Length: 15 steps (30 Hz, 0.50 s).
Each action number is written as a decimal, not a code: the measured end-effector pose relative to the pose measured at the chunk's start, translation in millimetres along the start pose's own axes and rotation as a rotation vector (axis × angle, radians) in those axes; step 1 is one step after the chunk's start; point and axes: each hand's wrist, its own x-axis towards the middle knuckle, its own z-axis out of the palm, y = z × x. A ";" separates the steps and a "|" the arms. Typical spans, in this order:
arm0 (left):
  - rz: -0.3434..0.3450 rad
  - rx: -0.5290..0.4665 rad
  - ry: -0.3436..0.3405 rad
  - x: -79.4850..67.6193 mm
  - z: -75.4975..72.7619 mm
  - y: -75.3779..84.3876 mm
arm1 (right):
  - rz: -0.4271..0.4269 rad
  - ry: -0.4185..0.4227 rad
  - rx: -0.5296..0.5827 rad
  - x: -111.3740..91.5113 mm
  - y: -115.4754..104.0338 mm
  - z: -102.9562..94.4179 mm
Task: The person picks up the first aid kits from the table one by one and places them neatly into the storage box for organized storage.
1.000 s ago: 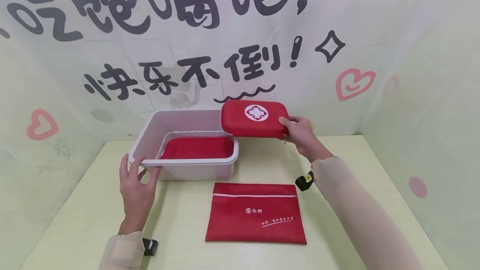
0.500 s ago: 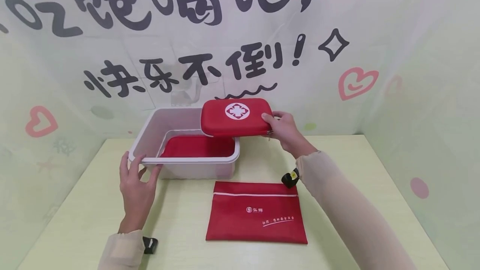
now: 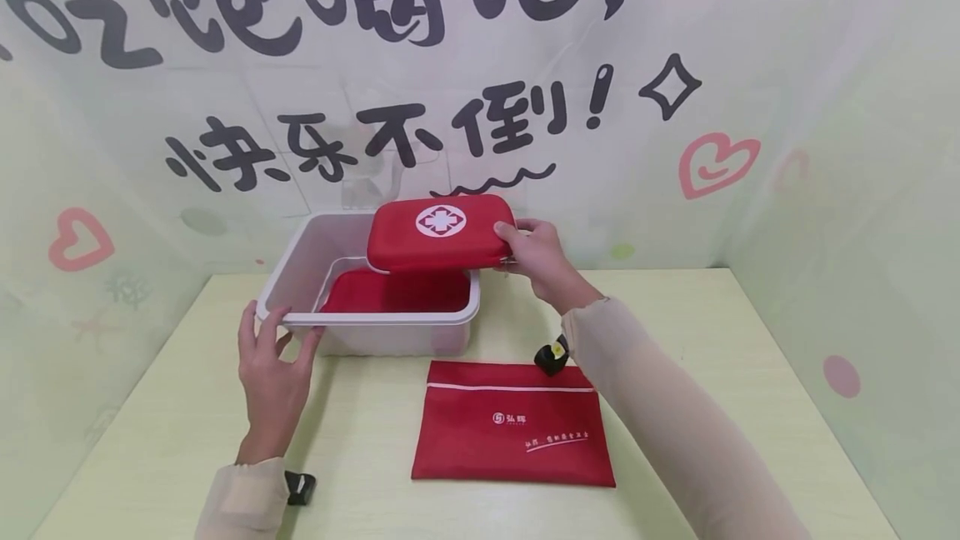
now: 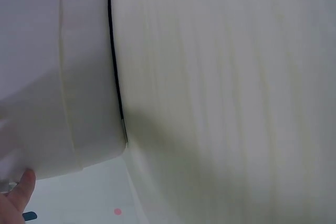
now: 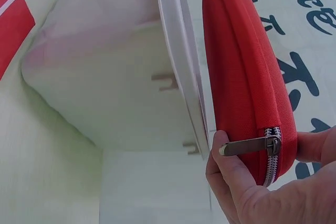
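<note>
A red first aid case [image 3: 401,236] with a white cross emblem hangs over the right part of a white plastic bin [image 3: 390,340]. My right hand [image 3: 543,261] grips the case's right end, thumb on top and fingers underneath. In the right wrist view the case's zipper pull [image 5: 247,146] lies by the fingers. Inside the bin rests a flat red item [image 3: 367,291], partly hidden by the case. My left hand [image 3: 276,386] holds the bin's front left corner, fingers over the rim and thumb against the front wall; in the left wrist view one finger [image 4: 22,190] touches the wall.
A flat red zip pouch [image 3: 513,436] with white lettering lies on the pale wooden table [image 3: 360,440] in front of the bin. Behind stands a wall sheet [image 3: 600,215] with large dark characters, close to the bin's back. More printed sheeting [image 3: 840,273] borders the right side.
My right hand has carried the first aid case leftward, from beside the bin's right rim to above its opening. The left hand, the bin and the pouch stay in place.
</note>
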 end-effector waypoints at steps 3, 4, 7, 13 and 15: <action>0.003 0.007 -0.004 0.7 -0.7 1.4 | -0.006 -0.008 0.000 -1.7 -0.9 7.3; 0.004 0.008 -0.004 0.8 -0.7 1.4 | -0.006 -0.008 -0.006 -2.4 -1.1 9.8; 0.003 0.005 -0.001 0.9 -0.7 0.9 | -0.006 -0.015 -0.015 -4.1 -1.1 16.9; -0.010 0.011 -0.005 0.5 -0.5 -1.4 | -0.021 -0.033 -0.037 -8.4 -0.8 31.3; -0.020 0.016 -0.010 0.2 -0.7 -1.7 | -0.026 -0.039 -0.044 -10.0 -0.3 36.0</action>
